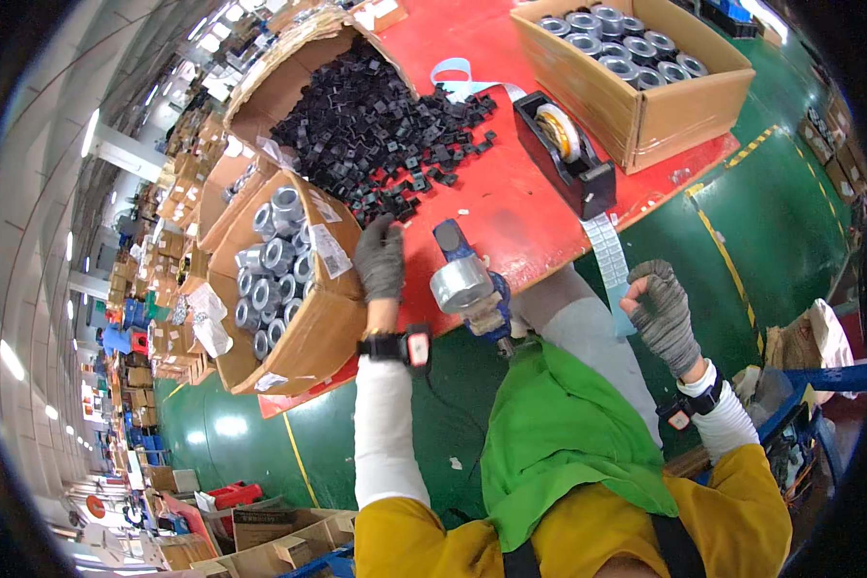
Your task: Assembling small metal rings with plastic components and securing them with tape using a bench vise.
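My left hand (380,262), in a grey knitted glove, is at the near edge of a heap of small black plastic clips (361,120). Its fingers are drawn together, and the fingertips blend into the dark pieces. Just right of it, a silver metal ring (460,284) sits on a blue bench vise (491,313) at the table edge. My right hand (663,318), also gloved, is raised beyond the edge with fingers curled toward the bare thumb. Whatever it pinches is too small to name. Beside it hangs a pale blue label strip (607,255) from a black tape dispenser (564,154).
An open carton (342,313) of silver rings stands left of my left hand. Another ring-filled carton (689,116) is at the back right of the red table (472,202). The clips spill from a tipped carton (260,106). A green apron (559,424) covers my lap.
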